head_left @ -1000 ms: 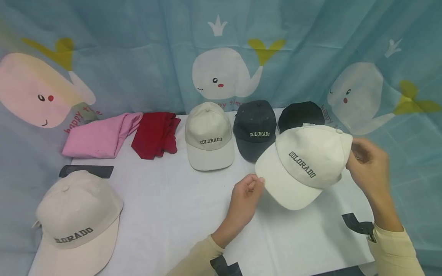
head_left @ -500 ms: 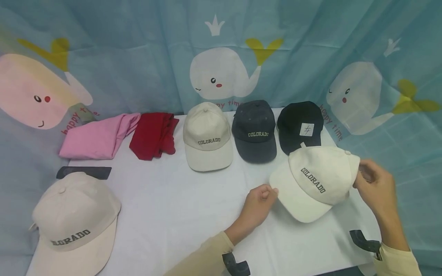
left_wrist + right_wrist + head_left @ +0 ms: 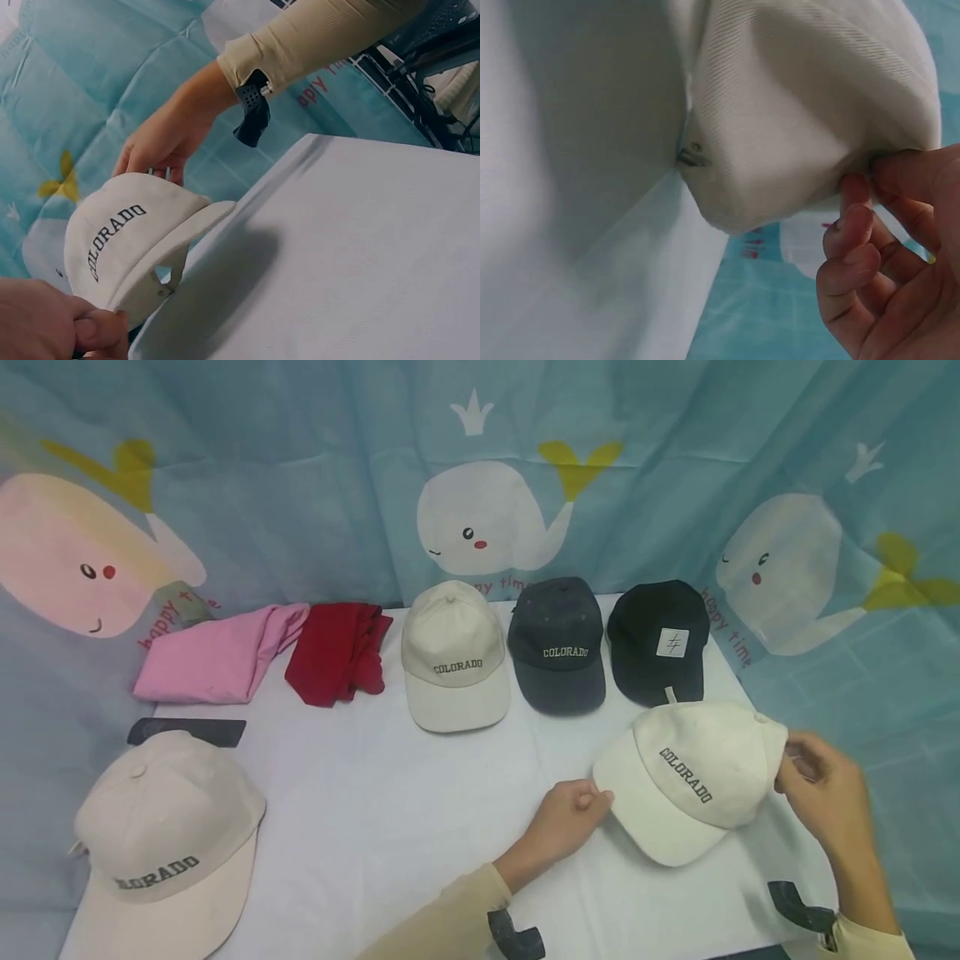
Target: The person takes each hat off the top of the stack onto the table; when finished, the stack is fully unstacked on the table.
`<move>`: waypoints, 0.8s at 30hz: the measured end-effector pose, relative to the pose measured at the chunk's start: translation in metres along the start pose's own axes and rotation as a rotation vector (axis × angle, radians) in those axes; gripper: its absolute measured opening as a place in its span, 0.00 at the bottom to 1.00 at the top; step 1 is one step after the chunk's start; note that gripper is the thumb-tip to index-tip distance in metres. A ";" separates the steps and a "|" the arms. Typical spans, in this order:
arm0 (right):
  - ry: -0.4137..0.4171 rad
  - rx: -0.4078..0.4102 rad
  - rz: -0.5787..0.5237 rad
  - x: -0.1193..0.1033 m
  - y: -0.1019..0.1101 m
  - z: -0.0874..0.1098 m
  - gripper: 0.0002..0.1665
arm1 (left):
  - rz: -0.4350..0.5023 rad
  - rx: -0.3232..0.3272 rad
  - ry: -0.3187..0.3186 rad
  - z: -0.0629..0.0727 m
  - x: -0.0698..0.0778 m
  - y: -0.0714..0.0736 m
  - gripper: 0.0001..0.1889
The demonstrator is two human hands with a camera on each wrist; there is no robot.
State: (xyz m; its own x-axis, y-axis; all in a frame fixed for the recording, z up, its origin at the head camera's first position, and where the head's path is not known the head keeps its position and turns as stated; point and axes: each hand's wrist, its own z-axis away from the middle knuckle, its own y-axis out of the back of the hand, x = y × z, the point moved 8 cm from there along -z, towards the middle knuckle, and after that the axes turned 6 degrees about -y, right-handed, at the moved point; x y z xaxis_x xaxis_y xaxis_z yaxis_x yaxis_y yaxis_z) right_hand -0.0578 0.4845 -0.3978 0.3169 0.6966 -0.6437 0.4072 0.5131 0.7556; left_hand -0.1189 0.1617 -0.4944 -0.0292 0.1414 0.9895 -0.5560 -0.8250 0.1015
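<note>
A cream baseball cap (image 3: 705,768) lettered COLORADO is held between both hands over the right part of the table, its brim toward the lower left. My left hand (image 3: 566,818) pinches the brim's edge between thumb and fingers. At the back of the crown, my right hand (image 3: 828,789) pinches the fabric. The right wrist view shows that grip on the cap's fabric (image 3: 802,120) up close, near a small metal buckle (image 3: 694,159). In the left wrist view the cap (image 3: 135,232) appears tilted, with a shadow on the white cloth below.
Behind stand a beige cap (image 3: 453,660), a navy cap (image 3: 558,647) and a black cap (image 3: 660,643). Folded red cloth (image 3: 337,652) and pink cloth (image 3: 213,656) lie left of them. A large beige cap (image 3: 168,835) sits front left, near a dark strip (image 3: 187,731). A blue curtain (image 3: 300,485) hangs behind.
Both hands have carried the cream cap down and to the right, toward the table's near right side. The black cap behind it, mostly covered before, now shows its white patch.
</note>
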 end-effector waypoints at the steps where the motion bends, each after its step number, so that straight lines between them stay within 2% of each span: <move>1: 0.003 -0.005 0.004 0.001 -0.001 0.001 0.16 | -0.011 -0.015 0.001 0.001 -0.001 -0.001 0.22; 4: 0.009 -0.026 0.017 0.005 -0.002 0.006 0.16 | -0.049 -0.069 0.005 0.003 -0.004 -0.003 0.23; 8: 0.007 -0.058 0.038 0.014 0.001 0.008 0.18 | -0.156 -0.145 0.016 0.005 -0.009 -0.005 0.24; 12: -0.007 -0.098 0.072 0.023 0.003 0.009 0.21 | -0.240 -0.204 0.052 0.008 -0.013 -0.007 0.27; 24: -0.067 -0.148 0.167 0.032 0.003 0.017 0.26 | -0.304 -0.250 0.139 0.016 -0.016 -0.007 0.28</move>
State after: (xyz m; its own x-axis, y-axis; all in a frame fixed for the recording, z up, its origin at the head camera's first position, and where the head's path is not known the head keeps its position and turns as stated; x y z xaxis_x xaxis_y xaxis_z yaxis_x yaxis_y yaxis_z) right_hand -0.0318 0.4992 -0.4181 0.4273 0.7457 -0.5112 0.2154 0.4652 0.8586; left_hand -0.1010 0.1569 -0.5089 0.0654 0.4449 0.8932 -0.7406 -0.5782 0.3423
